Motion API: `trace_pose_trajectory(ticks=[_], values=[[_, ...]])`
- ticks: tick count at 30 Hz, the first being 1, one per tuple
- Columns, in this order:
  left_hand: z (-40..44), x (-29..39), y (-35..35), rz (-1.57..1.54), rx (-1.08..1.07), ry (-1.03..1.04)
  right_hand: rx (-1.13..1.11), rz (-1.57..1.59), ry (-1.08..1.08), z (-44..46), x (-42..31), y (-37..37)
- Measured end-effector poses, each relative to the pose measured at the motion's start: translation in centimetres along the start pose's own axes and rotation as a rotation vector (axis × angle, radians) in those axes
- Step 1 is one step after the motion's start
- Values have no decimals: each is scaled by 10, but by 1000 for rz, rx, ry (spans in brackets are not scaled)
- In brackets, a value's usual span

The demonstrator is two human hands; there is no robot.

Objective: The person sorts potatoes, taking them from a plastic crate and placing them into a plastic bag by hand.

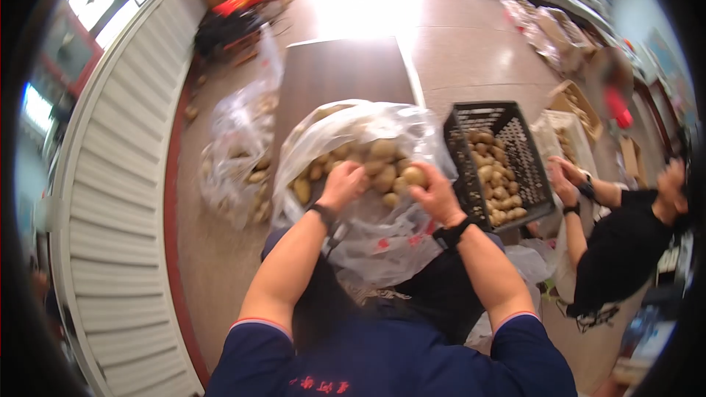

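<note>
A clear plastic bag (382,254) full of potatoes (382,149) lies wide open in front of me, partly over a dark tabletop. My left hand (344,187) reaches inside it with curled fingers, close to the potatoes; whatever it may hold is hidden. At the bag's right side, my right hand (439,198) grips a round potato (414,176) between thumb and fingers. Just right of the bag stands a black plastic crate (533,176) with many potatoes (496,184) in it.
The dark table (342,73) extends beyond the bag. Another bag of potatoes (239,147) rests on the floor at left, near a white radiator (121,198). At right, a person in black (614,250) works beside a pale crate (570,136) and a cardboard box (577,106).
</note>
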State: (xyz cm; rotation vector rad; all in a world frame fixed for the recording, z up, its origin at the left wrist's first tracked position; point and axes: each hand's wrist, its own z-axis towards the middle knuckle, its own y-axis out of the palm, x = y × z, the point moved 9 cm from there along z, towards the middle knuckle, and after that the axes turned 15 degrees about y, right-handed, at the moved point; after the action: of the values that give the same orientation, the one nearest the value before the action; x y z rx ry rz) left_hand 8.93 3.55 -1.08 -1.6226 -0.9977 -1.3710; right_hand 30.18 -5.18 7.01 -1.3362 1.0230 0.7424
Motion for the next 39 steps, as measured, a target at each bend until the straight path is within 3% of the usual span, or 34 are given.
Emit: trace_pose_trajectory(ticks=[4,8,18,19,24,28,30,34,39], values=[[15,0,-27,339,126,218,92,220,135,14,36,-21],[13,12,-32,468,149,234,184,394,264,15,48,-43],[11,-5,-60,743,206,44,441,902,762,16,164,-110],[18,-18,-60,722,122,21,448,905,760,18,179,-120],[17,-27,-52,785,103,11,453,1047,1002,5,238,-130],[21,-36,-51,869,104,37,375,1094,1024,7,271,-127],[21,-32,-50,874,65,24,405,1060,968,5,270,-129],[16,-18,-47,881,61,31,639,1074,1072,-12,257,-134],[13,-12,-43,848,80,61,652,1037,1068,-11,264,-129]])
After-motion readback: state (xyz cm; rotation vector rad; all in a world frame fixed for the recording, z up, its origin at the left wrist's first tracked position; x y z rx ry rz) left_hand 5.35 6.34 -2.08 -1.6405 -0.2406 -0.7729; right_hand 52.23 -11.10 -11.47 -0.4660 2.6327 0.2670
